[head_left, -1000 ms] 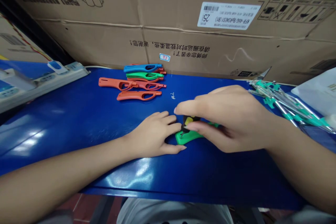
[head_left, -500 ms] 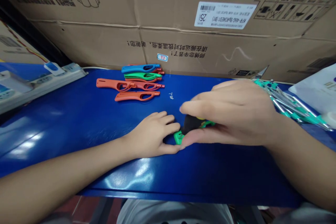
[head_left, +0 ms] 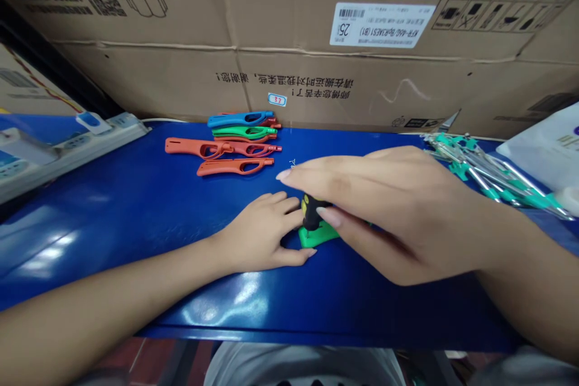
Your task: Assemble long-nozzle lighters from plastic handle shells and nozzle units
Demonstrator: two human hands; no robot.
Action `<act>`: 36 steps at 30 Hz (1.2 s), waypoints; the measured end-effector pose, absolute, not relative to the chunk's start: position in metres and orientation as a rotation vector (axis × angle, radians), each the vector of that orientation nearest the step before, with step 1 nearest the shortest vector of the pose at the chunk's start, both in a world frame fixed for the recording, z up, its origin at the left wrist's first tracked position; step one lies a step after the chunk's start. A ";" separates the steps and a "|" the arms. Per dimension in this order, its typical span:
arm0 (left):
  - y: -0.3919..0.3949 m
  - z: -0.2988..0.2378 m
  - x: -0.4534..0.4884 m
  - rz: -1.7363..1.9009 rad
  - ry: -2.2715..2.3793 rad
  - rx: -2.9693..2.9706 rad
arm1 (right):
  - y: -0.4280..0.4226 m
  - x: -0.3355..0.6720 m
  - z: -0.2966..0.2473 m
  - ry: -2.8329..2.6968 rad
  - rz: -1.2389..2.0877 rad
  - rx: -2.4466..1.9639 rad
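Note:
A green plastic handle piece (head_left: 316, 236) lies on the blue table (head_left: 136, 205), mostly covered by my hands. My left hand (head_left: 265, 232) rests on the table with thumb and fingers pinching the piece's left end. My right hand (head_left: 389, 211) is closed around a small black tool (head_left: 311, 208) with a yellow mark, standing upright with its tip on the green piece. The rest of the tool is hidden under my fingers.
Several orange, green and blue handle shells (head_left: 235, 145) lie at the back. Green-tipped metal rods (head_left: 493, 175) are piled at the right, beside a white bag (head_left: 547, 151). A power strip (head_left: 67, 145) sits left. Cardboard boxes (head_left: 289, 42) wall the back.
My right hand has turned around the black tool, its fingers reaching further left over the green piece. My left hand has stayed in place.

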State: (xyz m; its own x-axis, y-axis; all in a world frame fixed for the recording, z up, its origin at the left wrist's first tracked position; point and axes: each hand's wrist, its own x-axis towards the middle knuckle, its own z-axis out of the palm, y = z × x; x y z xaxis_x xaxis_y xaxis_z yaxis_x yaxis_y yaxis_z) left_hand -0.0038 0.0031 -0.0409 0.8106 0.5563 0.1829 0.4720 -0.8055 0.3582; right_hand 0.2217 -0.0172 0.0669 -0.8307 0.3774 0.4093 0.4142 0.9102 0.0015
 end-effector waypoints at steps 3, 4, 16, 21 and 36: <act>0.003 -0.043 -0.003 0.424 0.779 2.708 | -0.017 0.223 0.069 -2.717 -0.008 -0.601; 0.003 -0.043 -0.003 0.419 0.788 2.708 | -0.016 0.223 0.070 -2.723 -0.061 -0.600; 0.003 -0.041 -0.002 0.365 0.860 2.705 | -0.012 0.226 0.071 -2.656 -0.221 -0.676; 0.002 -0.037 -0.001 0.357 0.835 2.701 | -0.013 0.224 0.069 -2.673 -0.150 -0.666; 0.002 -0.039 -0.002 0.387 0.810 2.672 | -0.018 0.223 0.071 -2.699 0.162 -0.603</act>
